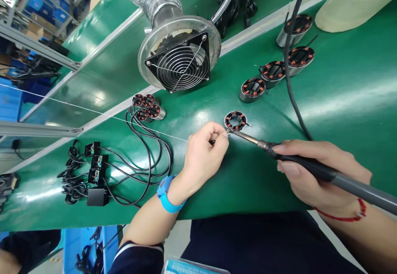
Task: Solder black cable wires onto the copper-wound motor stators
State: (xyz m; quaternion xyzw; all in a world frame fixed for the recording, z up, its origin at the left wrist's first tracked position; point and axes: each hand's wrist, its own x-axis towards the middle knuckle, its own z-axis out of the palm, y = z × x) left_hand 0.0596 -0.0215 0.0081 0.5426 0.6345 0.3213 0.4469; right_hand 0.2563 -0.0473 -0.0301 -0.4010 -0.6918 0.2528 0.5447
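My right hand (319,174) is wrapped around the dark handle of a soldering iron (310,164). The iron's metal tip meets the fingertips of my left hand (207,150), at the near edge of a ring-shaped stator (227,121) with copper windings. My left hand is closed in a pinch. A thin silvery strand that looks like solder wire (149,128) runs from the far left into that hand; the fingers hide its end and the exact joint.
Several more stators (252,90) stand at the back right, below a roll of tape (344,9). A fume fan (182,67) hangs over the bench. Cabled stators (156,111) and black boxes (97,168) lie left. The iron's cord (290,79) crosses the right side.
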